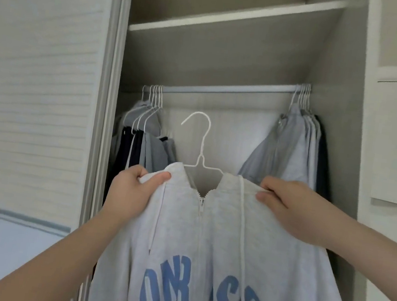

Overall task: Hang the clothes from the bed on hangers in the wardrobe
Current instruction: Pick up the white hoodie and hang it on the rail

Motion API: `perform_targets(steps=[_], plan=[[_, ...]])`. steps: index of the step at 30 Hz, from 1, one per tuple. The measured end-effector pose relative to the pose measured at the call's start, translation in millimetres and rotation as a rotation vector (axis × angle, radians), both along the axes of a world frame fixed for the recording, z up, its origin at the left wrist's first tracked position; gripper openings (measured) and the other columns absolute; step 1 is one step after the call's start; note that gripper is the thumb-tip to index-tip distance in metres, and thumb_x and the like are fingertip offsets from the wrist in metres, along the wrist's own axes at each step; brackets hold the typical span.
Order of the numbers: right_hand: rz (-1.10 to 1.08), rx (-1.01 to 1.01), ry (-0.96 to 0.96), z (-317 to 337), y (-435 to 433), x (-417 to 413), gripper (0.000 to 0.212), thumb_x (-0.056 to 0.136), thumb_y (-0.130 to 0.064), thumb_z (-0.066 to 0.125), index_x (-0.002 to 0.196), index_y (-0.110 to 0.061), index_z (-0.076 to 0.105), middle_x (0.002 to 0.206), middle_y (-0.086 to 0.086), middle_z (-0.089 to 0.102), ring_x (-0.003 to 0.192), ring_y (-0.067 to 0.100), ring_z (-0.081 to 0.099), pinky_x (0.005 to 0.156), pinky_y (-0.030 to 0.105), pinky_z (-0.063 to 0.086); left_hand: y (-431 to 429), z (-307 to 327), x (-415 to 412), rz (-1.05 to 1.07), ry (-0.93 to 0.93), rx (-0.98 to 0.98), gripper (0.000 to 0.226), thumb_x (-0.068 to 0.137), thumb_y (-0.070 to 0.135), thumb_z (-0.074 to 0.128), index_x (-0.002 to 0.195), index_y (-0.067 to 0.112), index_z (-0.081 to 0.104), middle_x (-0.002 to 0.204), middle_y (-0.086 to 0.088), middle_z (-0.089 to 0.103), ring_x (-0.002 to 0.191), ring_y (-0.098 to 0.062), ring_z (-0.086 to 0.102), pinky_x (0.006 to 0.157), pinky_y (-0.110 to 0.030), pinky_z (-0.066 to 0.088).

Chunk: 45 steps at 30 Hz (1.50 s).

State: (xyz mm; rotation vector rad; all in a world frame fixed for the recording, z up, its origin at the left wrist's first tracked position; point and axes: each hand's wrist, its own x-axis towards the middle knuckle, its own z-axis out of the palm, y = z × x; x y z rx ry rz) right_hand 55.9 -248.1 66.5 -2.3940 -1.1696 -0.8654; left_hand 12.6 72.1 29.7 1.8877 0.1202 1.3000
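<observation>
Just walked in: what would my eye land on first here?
A pale grey zip-up hoodie with big blue letters fills the centre foreground, on a white wire hanger whose hook is on nothing yet. The left hand and right hand each pinch a shoulder. Behind, a grey metal wardrobe rail carries grey and dark clothes bunched at both ends.

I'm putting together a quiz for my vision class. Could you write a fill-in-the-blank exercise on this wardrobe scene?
1. The left hand and right hand grip the hoodie at its ____.
2. The hook of the hanger is ____ the rail, not on it.
3. The hoodie's letters are ____.
4. Hung clothes crowd both ends of the rail, leaving its ____ bare.

Missing words: shoulders; below; blue; middle.
</observation>
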Motion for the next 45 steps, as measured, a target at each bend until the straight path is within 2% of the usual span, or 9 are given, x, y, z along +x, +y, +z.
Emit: perform_targets(steps=[3, 9, 17, 21, 27, 30, 34, 38, 45], plan=[[-0.039, 0.027, -0.104, 30, 8, 15, 0.031, 0.102, -0.035, 0.043, 0.072, -0.027, 0.040, 0.067, -0.007, 0.053, 0.060, 0.003, 0.048, 0.057, 0.019, 0.037, 10, 34, 41, -0.026, -0.048, 0.041, 0.049, 0.083, 0.046, 0.075, 0.063, 0.014, 0.045, 0.058, 0.006, 0.043, 0.052, -0.005, 0.039, 0.055, -0.024, 0.033], [-0.165, 0.036, -0.176, 79, 13, 48, 0.032, 0.100, -0.037, 0.044, 0.072, -0.021, 0.040, 0.065, -0.004, 0.050, 0.062, 0.007, 0.046, 0.058, 0.032, 0.032, 14, 97, 125, -0.120, -0.107, 0.128, 0.046, 0.084, 0.042, 0.075, 0.063, 0.011, 0.048, 0.058, 0.002, 0.045, 0.055, -0.011, 0.042, 0.051, -0.021, 0.032], [-0.361, 0.164, -0.102, 132, 34, 78, 0.029, 0.099, -0.030, 0.048, 0.076, -0.012, 0.050, 0.072, 0.003, 0.055, 0.068, 0.019, 0.050, 0.065, 0.036, 0.041, 16, 168, 238, -0.323, -0.218, 0.204, 0.046, 0.083, 0.040, 0.078, 0.061, 0.016, 0.046, 0.058, 0.005, 0.042, 0.050, -0.005, 0.035, 0.054, -0.027, 0.033], [-0.430, 0.239, -0.100, 164, 58, 91, 0.024, 0.095, -0.022, 0.053, 0.075, -0.010, 0.059, 0.066, 0.001, 0.056, 0.061, 0.016, 0.049, 0.057, 0.030, 0.039, 24, 196, 284, -0.421, -0.304, 0.215, 0.044, 0.082, 0.041, 0.078, 0.069, 0.015, 0.045, 0.065, 0.001, 0.039, 0.059, -0.012, 0.033, 0.057, -0.031, 0.030], [-0.546, 0.327, -0.212, 210, 109, 135, 0.021, 0.091, -0.019, 0.052, 0.085, -0.009, 0.070, 0.087, 0.010, 0.069, 0.086, 0.027, 0.064, 0.067, 0.028, 0.045, 50, 234, 352, -0.437, -0.344, 0.126, 0.045, 0.080, 0.050, 0.079, 0.070, 0.016, 0.051, 0.065, 0.004, 0.049, 0.063, -0.015, 0.042, 0.063, -0.034, 0.038], [-0.588, 0.388, -0.227, 227, 137, 160, 0.023, 0.089, -0.019, 0.050, 0.093, -0.007, 0.069, 0.095, 0.013, 0.068, 0.089, 0.029, 0.063, 0.068, 0.027, 0.045, 57, 246, 382, -0.409, -0.311, 0.057, 0.057, 0.059, 0.074, 0.071, 0.080, 0.024, 0.055, 0.079, 0.011, 0.060, 0.081, -0.020, 0.061, 0.081, -0.035, 0.050], [-0.609, 0.452, -0.231, 235, 168, 191, 0.023, 0.088, -0.021, 0.051, 0.097, -0.007, 0.065, 0.095, 0.014, 0.065, 0.087, 0.031, 0.062, 0.064, 0.026, 0.040, 53, 247, 405, -0.472, -0.284, 0.002, 0.056, 0.062, 0.071, 0.054, 0.103, 0.033, 0.054, 0.112, 0.009, 0.062, 0.119, -0.023, 0.056, 0.108, -0.044, 0.041], [-0.578, 0.512, -0.197, 235, 197, 207, 0.016, 0.089, -0.017, 0.051, 0.077, -0.006, 0.054, 0.070, 0.009, 0.050, 0.064, 0.026, 0.048, 0.046, 0.024, 0.030, 48, 241, 414, -0.665, -0.282, 0.001, 0.067, 0.067, 0.075, 0.041, 0.119, 0.037, 0.058, 0.123, 0.008, 0.065, 0.118, -0.018, 0.059, 0.109, -0.042, 0.042], [-0.550, 0.569, -0.119, 227, 233, 241, 0.014, 0.086, -0.013, 0.050, 0.072, -0.010, 0.051, 0.066, 0.007, 0.047, 0.064, 0.025, 0.048, 0.052, 0.025, 0.034, 61, 227, 421, -0.711, -0.225, 0.053, 0.091, 0.070, 0.080, 0.035, 0.148, 0.034, 0.043, 0.151, 0.012, 0.046, 0.139, -0.010, 0.043, 0.119, -0.039, 0.030]])
